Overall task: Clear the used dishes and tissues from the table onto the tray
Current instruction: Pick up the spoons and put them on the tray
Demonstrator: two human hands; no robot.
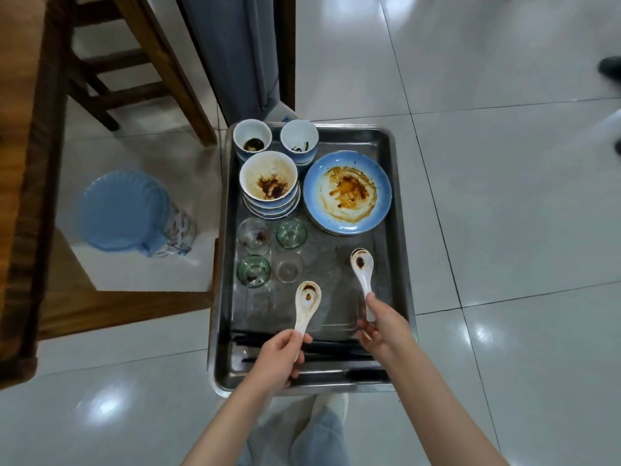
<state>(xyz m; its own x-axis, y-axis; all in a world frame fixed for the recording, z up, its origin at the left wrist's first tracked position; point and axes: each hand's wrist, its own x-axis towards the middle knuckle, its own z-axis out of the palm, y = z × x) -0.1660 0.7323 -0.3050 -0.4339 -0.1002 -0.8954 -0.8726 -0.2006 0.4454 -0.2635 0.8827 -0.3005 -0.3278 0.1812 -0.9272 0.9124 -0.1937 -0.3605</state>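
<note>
Hands both over near end of metal tray (400, 210), each w/ a dirty white ceramic soup spoon. Left hand (280, 356) has fingers and thumb curled round handle of left spoon (306, 306); bowl of that spoon points away from the person, brown sauce stain inside, sits just past the fingertips. Right hand (383, 326) pinches handle end of right spoon (363, 272), thumb on top, other fingers curled under; spoon bowl w/ dark sauce blob lies farther out from that hand, over bare tray floor. Can't tell if either spoon touches the tray.

Black chopsticks (336, 348) lie crosswise on the tray btwn and under both hands. Beyond left hand: four small glasses (291, 233) in a 2x2 group, two greenish, two clear, some w/ dark dregs. Past those, stack of blue-rimmed bowls (268, 185), top one smeared brown. Farthest from left hand, two small cups (252, 136) side by side at far edge, dark residue in each. Beyond right hand, well past its spoon: blue plate (347, 193) smeared w/ orange-brown sauce, stacked on another plate, just beside the bowl stack.

Left of left hand, off the tray: wooden table edge (30, 163), blue-lidded bin (127, 210) on tiled floor (504, 230), chair legs (158, 55) further out. Person's legs in jeans below the forearms.
</note>
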